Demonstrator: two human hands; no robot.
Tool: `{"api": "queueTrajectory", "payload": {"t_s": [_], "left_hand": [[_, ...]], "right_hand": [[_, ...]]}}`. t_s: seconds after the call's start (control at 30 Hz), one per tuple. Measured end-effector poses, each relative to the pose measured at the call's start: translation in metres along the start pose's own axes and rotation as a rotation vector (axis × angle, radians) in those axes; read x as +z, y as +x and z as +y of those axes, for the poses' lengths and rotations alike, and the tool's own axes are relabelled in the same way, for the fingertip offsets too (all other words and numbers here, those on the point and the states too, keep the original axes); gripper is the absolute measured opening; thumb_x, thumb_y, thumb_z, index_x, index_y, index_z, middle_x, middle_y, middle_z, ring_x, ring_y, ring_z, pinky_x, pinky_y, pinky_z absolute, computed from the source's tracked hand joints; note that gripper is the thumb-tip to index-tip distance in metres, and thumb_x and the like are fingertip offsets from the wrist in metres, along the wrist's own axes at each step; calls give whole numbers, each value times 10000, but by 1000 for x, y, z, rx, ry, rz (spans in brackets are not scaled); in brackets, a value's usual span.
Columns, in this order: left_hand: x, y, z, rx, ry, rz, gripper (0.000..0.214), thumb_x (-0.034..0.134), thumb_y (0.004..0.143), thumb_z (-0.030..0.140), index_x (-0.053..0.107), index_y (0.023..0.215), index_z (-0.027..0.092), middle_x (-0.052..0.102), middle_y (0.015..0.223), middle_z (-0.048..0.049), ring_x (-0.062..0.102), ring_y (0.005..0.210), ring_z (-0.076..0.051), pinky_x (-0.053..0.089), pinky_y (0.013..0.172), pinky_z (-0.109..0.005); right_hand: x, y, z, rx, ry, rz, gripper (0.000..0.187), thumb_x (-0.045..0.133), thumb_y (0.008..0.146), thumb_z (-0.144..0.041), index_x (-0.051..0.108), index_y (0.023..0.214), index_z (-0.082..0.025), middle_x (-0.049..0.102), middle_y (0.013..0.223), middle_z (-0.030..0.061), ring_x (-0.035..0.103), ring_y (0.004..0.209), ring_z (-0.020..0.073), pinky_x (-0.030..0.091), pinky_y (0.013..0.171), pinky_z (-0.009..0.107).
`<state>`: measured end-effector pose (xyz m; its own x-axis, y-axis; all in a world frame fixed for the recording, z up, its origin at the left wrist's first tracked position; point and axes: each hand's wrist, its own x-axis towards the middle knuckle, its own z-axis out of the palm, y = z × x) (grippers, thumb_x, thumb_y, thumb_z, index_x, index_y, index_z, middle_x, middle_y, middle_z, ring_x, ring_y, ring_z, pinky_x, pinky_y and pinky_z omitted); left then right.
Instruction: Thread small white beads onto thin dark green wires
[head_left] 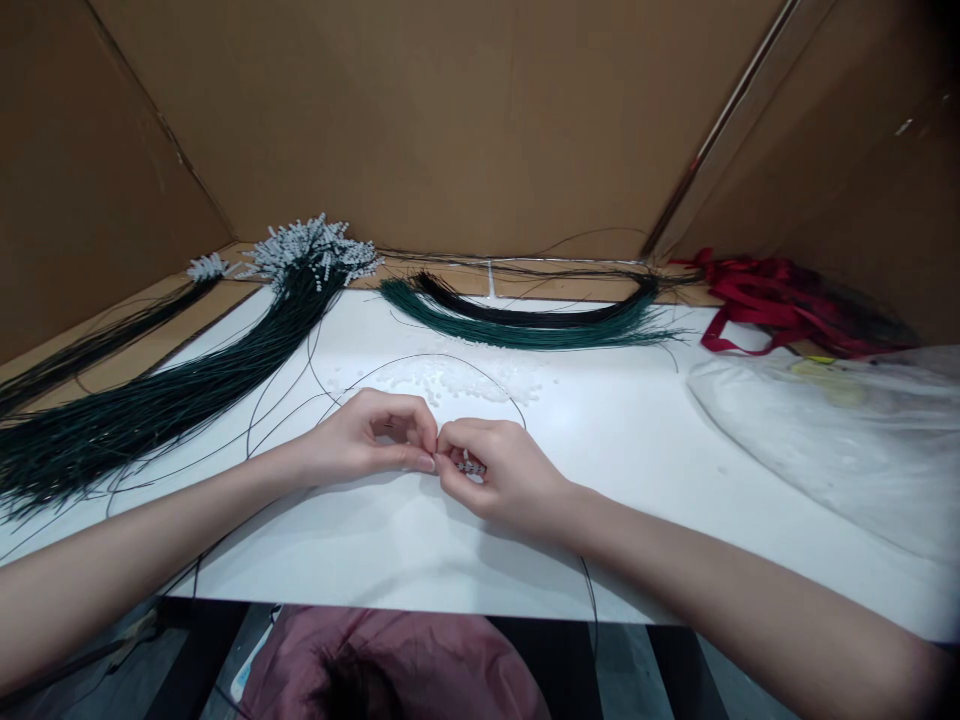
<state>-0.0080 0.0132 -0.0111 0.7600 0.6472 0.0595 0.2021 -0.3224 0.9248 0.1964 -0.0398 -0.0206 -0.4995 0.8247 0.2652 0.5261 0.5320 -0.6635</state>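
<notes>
My left hand (375,436) and my right hand (491,470) meet fingertip to fingertip over the white tabletop (600,440). Both are closed in a pinch. A thin dark wire (450,358) arcs from behind my hands and runs down past my right wrist. My right hand cups a few small white beads (471,466) against the wire. My left fingers pinch the wire's end right beside them. A scatter of loose white beads (450,380) lies just beyond my hands.
A large bundle of dark green wires with white bead tips (315,250) fans along the left. A curved bundle of green and black wires (525,320) lies at the back. Red ribbons (787,300) and a clear plastic bag (825,430) sit right. Cardboard walls surround the table.
</notes>
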Motion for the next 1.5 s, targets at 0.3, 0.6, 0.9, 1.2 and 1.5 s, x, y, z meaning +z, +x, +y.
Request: {"api": "queueTrajectory", "payload": {"t_s": [0.3, 0.6, 0.9, 1.2, 1.5], "left_hand": [[1, 0, 0, -2, -8, 3, 144, 736, 788, 225, 640, 817, 123, 666, 762, -18, 629, 708, -114, 499, 662, -207], [1, 0, 1, -15, -10, 2, 147, 738, 788, 226, 639, 824, 124, 666, 765, -13, 621, 701, -102, 493, 661, -194], [0, 0, 1, -13, -13, -14, 151, 734, 793, 235, 636, 820, 122, 664, 762, -20, 619, 703, -108, 496, 661, -200], [-1, 0, 1, -10, 1, -57, 138, 718, 810, 235, 635, 826, 125, 667, 784, -26, 625, 731, -117, 497, 681, -204], [-3, -1, -1, -15, 7, -84, 125, 713, 819, 224, 633, 834, 129, 661, 796, -18, 622, 746, -107, 490, 704, -193]], "right_hand": [[-1, 0, -1, 4, 7, -4, 71, 512, 808, -152, 529, 741, -168, 539, 681, -21, 452, 607, 94, 308, 587, 217], [-1, 0, -1, 3, -3, -3, 71, 512, 814, -156, 534, 747, -168, 549, 691, -19, 458, 613, 96, 309, 592, 217], [-1, 1, -2, 3, 0, -14, 75, 506, 814, -151, 537, 748, -167, 558, 696, -14, 467, 617, 98, 314, 593, 218], [-2, 0, -4, 17, -5, -32, 77, 513, 807, -141, 547, 743, -166, 579, 697, -12, 481, 614, 100, 311, 588, 218], [-2, 1, -4, -3, -24, -41, 63, 521, 806, -144, 556, 758, -164, 577, 698, -13, 486, 615, 100, 310, 587, 217]]}}
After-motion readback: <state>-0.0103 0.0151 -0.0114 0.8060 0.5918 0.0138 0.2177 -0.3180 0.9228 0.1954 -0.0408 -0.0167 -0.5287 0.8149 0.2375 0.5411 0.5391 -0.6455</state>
